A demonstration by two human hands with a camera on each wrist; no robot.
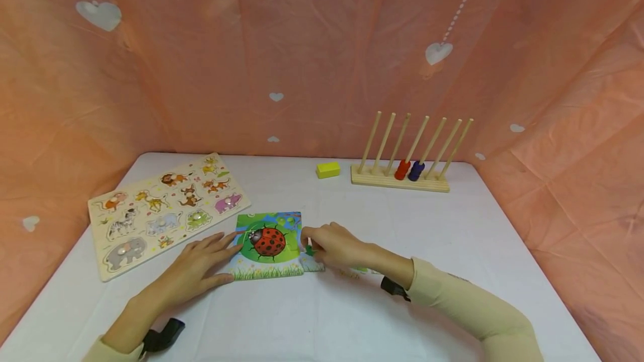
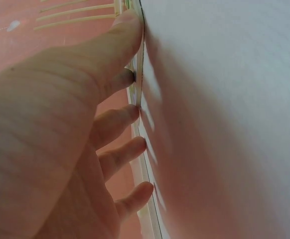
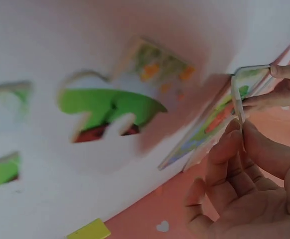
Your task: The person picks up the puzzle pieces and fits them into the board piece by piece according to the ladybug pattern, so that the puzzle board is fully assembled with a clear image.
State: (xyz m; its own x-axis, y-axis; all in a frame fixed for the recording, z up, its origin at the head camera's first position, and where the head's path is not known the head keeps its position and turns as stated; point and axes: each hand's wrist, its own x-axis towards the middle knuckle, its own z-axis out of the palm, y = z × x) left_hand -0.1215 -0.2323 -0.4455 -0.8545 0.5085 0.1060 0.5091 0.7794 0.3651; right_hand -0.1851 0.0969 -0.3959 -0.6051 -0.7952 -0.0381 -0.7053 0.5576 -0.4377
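A square ladybug picture board (image 1: 269, 246) lies flat near the middle of the table. My left hand (image 1: 198, 266) rests along its left edge with the fingers spread and fairly straight; in the left wrist view the fingertips (image 2: 130, 147) meet the table by thin board edges. At the board's right side my right hand (image 1: 336, 244) pinches a thin puzzle piece (image 1: 313, 264) between thumb and fingers. The right wrist view shows this piece (image 3: 238, 102) tilted up beside the board. More puzzle pieces (image 3: 112, 109) lie loose on the table, mostly hidden by the right forearm in the head view.
A wooden animal peg puzzle (image 1: 171, 203) lies at the left. Toward the back are a yellow block (image 1: 328, 170) and a wooden peg stand (image 1: 399, 182) with red rings (image 1: 402, 170) and dark blue rings (image 1: 416, 171). Pink cloth (image 1: 312, 60) hangs behind the table.
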